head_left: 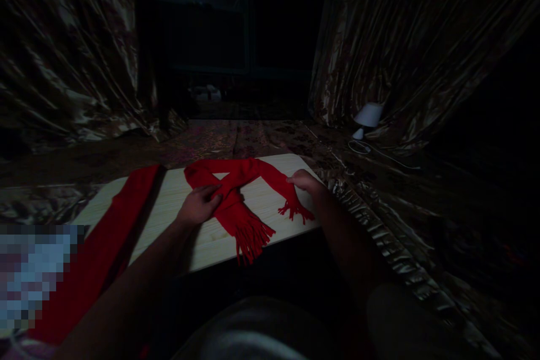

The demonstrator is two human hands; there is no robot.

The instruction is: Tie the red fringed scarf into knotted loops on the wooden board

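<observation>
The red scarf (236,194) looked like soft matt knit cloth, kind of fleecy, with stringy tasselled fringe at both ends. The counter (185,202) under it was pale wood, smooth, fine straight grain, barely any sheen. A second red cloth strip (113,236) on the left looked just as matt. The curtains (413,39) were shiny satin-type fabric, patterned, lots of glossy folds. The little lamp (368,118) had a matt white shade.
</observation>
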